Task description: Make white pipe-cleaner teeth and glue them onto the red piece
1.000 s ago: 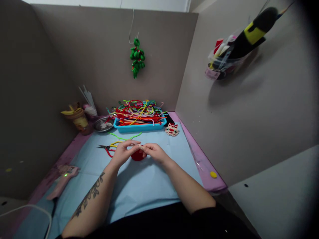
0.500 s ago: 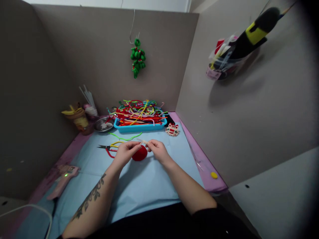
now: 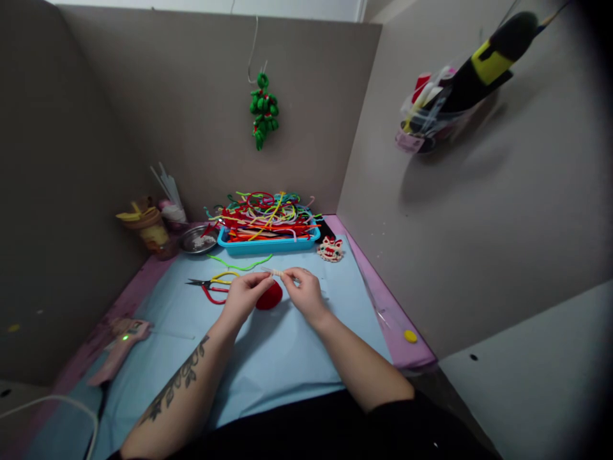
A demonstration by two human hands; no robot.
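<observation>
My left hand (image 3: 248, 292) and my right hand (image 3: 304, 291) meet over the middle of the table, fingertips pinched on a short, coiled cream pipe cleaner (image 3: 277, 273). A thin pale stick seems to pass through the coil, its tip showing beyond my left fingers; it is too small to be sure. Just below the fingers lies a round red fuzzy piece (image 3: 269, 298), partly hidden by my left hand. Scissors (image 3: 211, 284) with red and yellow handles rest left of that hand, their blades pointing left.
A blue tray (image 3: 268, 245) heaped with colourful pipe cleaners stands at the back. Near it are a green pipe cleaner (image 3: 239, 264), a metal dish (image 3: 198, 240) and a cream-and-red face ornament (image 3: 330, 250). A pink glue gun (image 3: 122, 351) lies at left. Partition walls enclose the table.
My right hand has turned slightly, and more of the cream coil shows between the fingers. The left hand has shifted a little right relative to the scissors and red piece.
</observation>
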